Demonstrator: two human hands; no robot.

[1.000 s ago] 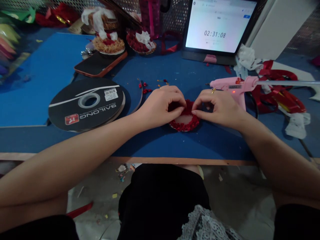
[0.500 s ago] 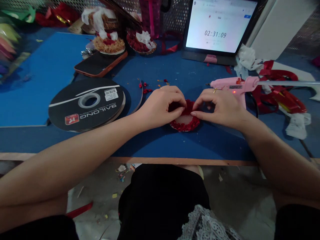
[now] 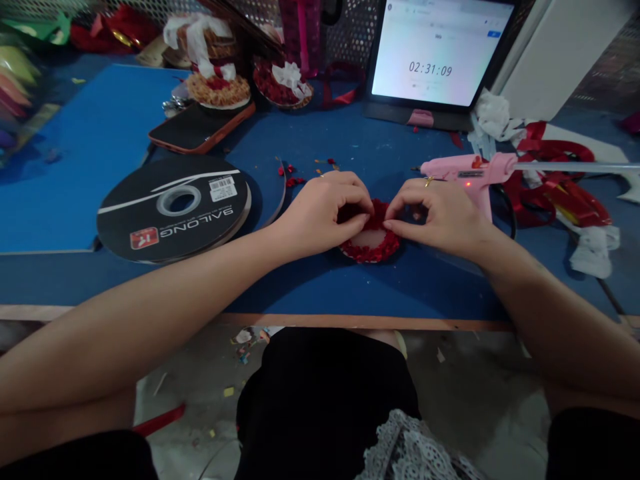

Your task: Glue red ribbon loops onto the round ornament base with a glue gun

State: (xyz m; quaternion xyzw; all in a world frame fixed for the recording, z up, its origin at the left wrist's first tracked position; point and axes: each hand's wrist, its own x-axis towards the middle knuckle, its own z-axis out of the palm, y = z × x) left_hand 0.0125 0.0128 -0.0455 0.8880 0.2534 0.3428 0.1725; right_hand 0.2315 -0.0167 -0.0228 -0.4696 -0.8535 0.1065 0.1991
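Between two bare hands, on a flat blue tabletop: a small round ring of ruffled, cloth-like red trim around a smooth pale centre. Sits near the brown front edge of the table, apart from it. Round, so no true long axis; looks wider than deep from this angle.

Left hand: set in from the left, thumb and forefinger pinching trim just left of the middle, thumb over the edge of the pale centre. Right hand: set in from the right, thumb and forefinger pinching trim on the right side. Narrow stretch of red between the two pinches. Neither hand nearer: both touching. Near rim uncovered, facing the body. Exact bit of trim in each pinch hidden; cannot tell how firmly held.

Just beyond the right hand, partly covered by it: a pink plastic glue gun, nozzle pointing left. Off to the left, lying flat: a broad black disc-shaped spool with pale lettering.
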